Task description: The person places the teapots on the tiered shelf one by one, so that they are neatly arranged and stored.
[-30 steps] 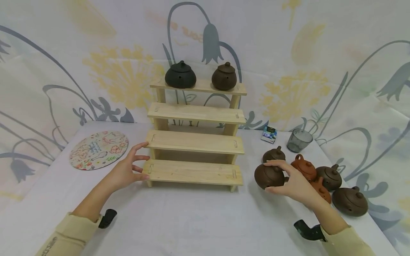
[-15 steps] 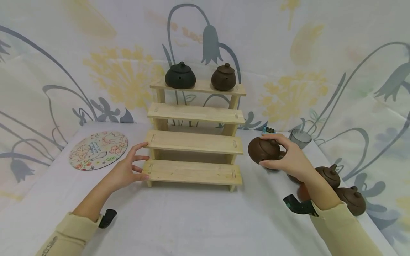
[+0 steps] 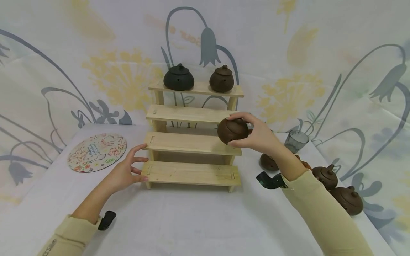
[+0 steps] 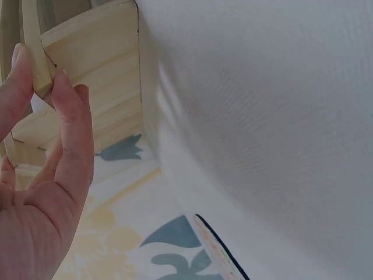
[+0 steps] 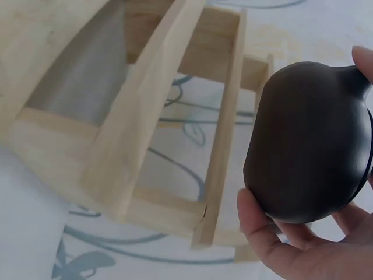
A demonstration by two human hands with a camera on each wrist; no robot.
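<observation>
A stepped wooden shelf (image 3: 192,143) stands mid-table. My left hand (image 3: 123,174) is at its left side; in the left wrist view, thumb and fingers pinch a board's edge (image 4: 41,76). My right hand (image 3: 256,136) grips a dark brown teapot (image 3: 233,131) at the right end of the shelf, overlapping the upper middle boards in the head view. The teapot's round body (image 5: 309,143) shows close up in the right wrist view, fingers curled around it. On the top board sit a black teapot (image 3: 178,77) and a brown teapot (image 3: 221,79).
At the right, brown teapots (image 3: 347,201) (image 3: 325,176) stand together, some others partly hidden behind my right arm. A grey glass cup (image 3: 296,141) is behind them. A round floral mat (image 3: 97,153) lies at the left. Patterned cloth hangs behind the table.
My right hand has carried the brown teapot up and left, from beside the other teapots to the shelf's right end. The left hand stays at the shelf's left side.
</observation>
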